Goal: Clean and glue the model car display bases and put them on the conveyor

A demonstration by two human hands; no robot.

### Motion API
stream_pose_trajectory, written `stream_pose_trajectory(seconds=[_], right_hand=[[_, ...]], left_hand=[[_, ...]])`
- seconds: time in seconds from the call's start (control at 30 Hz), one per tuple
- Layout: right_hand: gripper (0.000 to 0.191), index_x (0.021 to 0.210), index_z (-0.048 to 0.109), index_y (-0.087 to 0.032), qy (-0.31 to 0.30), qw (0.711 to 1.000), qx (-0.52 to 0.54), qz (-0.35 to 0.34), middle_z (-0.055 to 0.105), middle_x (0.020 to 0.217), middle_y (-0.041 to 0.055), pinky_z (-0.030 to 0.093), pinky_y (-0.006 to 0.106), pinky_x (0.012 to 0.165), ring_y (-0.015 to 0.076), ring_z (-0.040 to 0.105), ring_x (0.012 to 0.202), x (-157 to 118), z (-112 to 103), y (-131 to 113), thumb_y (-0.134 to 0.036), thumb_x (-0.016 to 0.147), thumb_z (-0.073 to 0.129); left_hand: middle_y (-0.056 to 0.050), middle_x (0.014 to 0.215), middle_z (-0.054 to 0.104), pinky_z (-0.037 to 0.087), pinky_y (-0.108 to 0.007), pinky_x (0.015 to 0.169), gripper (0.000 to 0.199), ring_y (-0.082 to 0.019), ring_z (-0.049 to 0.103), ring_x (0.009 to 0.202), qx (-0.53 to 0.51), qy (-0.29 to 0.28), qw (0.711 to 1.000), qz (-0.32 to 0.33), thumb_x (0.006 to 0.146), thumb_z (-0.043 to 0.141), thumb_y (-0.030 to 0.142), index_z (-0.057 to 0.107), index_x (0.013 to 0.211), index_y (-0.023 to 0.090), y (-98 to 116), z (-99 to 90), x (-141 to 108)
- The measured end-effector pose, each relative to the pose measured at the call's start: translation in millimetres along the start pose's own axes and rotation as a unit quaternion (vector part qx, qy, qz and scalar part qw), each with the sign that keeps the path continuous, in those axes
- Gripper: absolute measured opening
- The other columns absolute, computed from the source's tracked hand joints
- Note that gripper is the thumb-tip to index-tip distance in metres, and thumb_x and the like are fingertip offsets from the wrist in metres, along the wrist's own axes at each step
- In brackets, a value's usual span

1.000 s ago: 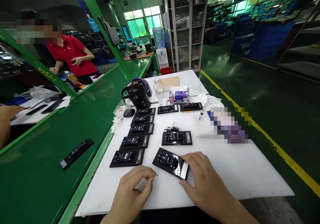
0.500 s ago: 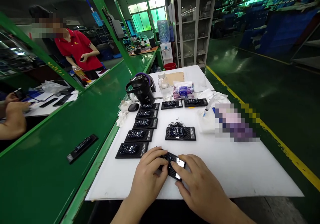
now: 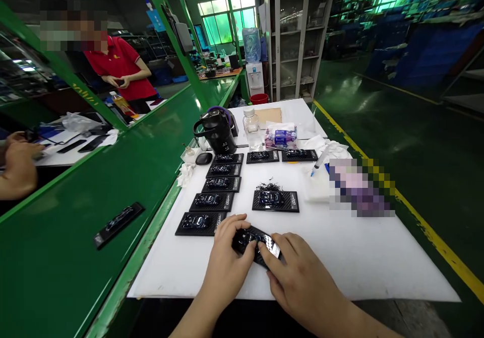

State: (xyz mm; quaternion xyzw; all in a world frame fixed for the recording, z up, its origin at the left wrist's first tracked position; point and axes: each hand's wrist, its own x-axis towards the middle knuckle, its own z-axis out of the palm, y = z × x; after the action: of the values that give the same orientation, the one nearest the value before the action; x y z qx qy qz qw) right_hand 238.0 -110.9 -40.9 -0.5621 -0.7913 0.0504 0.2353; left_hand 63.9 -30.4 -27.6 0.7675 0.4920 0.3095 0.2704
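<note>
A black base with a small dark model car (image 3: 247, 238) lies tilted on the white table near its front edge. My left hand (image 3: 230, 257) grips its left side, fingers over the far edge and thumb on the car. On the right side, my right hand (image 3: 293, 267) holds the base's end, with a fingertip beside my left thumb. The hands hide part of the car. Just beyond, another car on a base (image 3: 271, 199) has small black scraps (image 3: 269, 186) behind it. To the left stands a column of similar cars on bases (image 3: 196, 222).
A black jug (image 3: 215, 131), clear bottle (image 3: 251, 126), tissue pack (image 3: 280, 135) and syringe (image 3: 320, 160) are farther back. On the green surface (image 3: 151, 172) at left lies one more car on a base (image 3: 119, 223). A person in a red shirt (image 3: 123, 66) stands beyond.
My left fingers have shifted and spread along the base, uncovering more of the car. The person in red now has both hands together. The view has shifted slightly.
</note>
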Motion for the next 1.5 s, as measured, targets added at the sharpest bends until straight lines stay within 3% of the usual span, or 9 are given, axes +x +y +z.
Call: stream_pose_trajectory(seconds=[0.33,0.57,0.93,1.27,1.5], right_hand=[[0.049,0.142,0.047,-0.025,-0.017,0.999,0.036,-0.022,0.054,0.134,0.0106,0.047,0.048,0.098,0.0293,0.05,0.112,-3,-9,10,-0.024,0.094,0.053],[0.048,0.141,0.048,-0.025,-0.017,0.999,0.028,-0.021,0.053,0.134,0.0104,0.046,0.048,0.098,0.0296,0.049,0.113,-3,-8,9,-0.025,0.093,0.054],[0.045,0.135,0.054,-0.02,-0.05,0.998,-0.012,-0.041,0.058,0.124,0.0131,0.047,0.044,0.088,0.0276,0.051,0.101,5,-11,8,-0.021,0.09,0.054],[0.044,0.136,0.052,-0.02,-0.082,0.995,-0.021,-0.059,0.058,0.119,0.013,0.045,0.043,0.085,0.0276,0.052,0.099,10,-20,10,-0.022,0.092,0.052],[0.041,0.136,0.052,-0.019,-0.105,0.99,-0.037,-0.088,0.059,0.118,0.0142,0.045,0.043,0.086,0.0284,0.053,0.1,14,-25,15,-0.026,0.095,0.05]], left_hand=[[-0.008,0.133,0.054,0.03,-0.05,0.115,0.039,-0.027,0.046,0.13,-0.042,-0.029,0.992,-0.116,0.075,0.062,0.019,0.058,0.113,0.024,6,-0.5,7],[-0.009,0.127,0.053,0.034,-0.049,0.11,0.052,-0.03,0.048,0.124,-0.04,-0.071,0.982,-0.168,0.071,0.065,0.023,0.056,0.122,0.023,12,-5.4,17],[-0.009,0.122,0.052,0.037,-0.047,0.109,0.055,-0.03,0.049,0.122,0.01,-0.141,0.98,-0.144,0.066,0.069,0.025,0.059,0.121,0.024,12,-17.4,30],[-0.01,0.13,0.05,0.031,-0.045,0.116,0.055,-0.027,0.044,0.13,0.011,-0.115,0.985,-0.128,0.074,0.062,0.025,0.053,0.127,0.022,6,-9.3,20],[-0.01,0.127,0.051,0.034,-0.046,0.113,0.056,-0.029,0.046,0.127,0.012,-0.118,0.984,-0.133,0.071,0.064,0.025,0.055,0.126,0.021,12,-11.4,23]])
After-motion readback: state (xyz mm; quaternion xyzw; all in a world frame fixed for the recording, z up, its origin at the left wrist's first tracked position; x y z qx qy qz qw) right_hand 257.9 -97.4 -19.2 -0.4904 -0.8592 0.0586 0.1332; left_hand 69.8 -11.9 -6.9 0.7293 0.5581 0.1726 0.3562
